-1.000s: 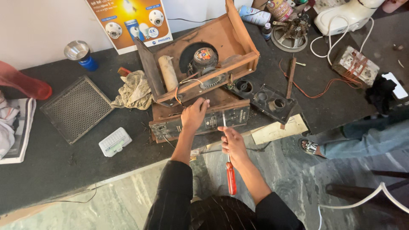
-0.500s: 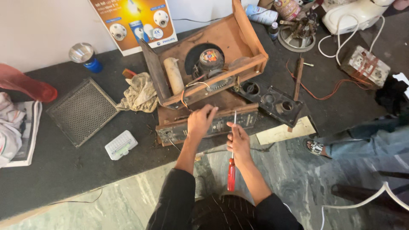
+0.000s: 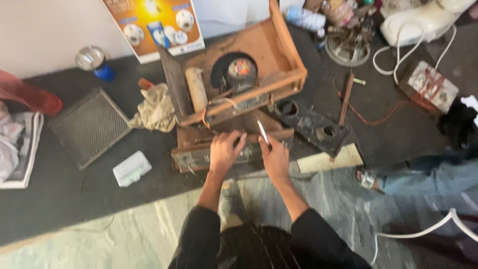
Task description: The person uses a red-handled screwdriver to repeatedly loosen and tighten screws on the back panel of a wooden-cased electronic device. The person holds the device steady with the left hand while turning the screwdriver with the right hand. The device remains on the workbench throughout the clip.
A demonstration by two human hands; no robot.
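Observation:
An old radio chassis lies on the dark mat in front of an open wooden cabinet with a round speaker inside. My left hand rests on the chassis's top front edge, fingers curled over it. Close beside it, my right hand grips a screwdriver. Its metal shaft sticks up and away from the hand, over the chassis. The handle is hidden in the fist.
A black plate with round holes lies right of the chassis. A mesh grille, a rag and a small white box lie to the left. Another person's leg in jeans is at the right, near white cables.
My right hand has moved up to the chassis beside the left hand. The screwdriver's red handle, which hung below the hand, is no longer visible.

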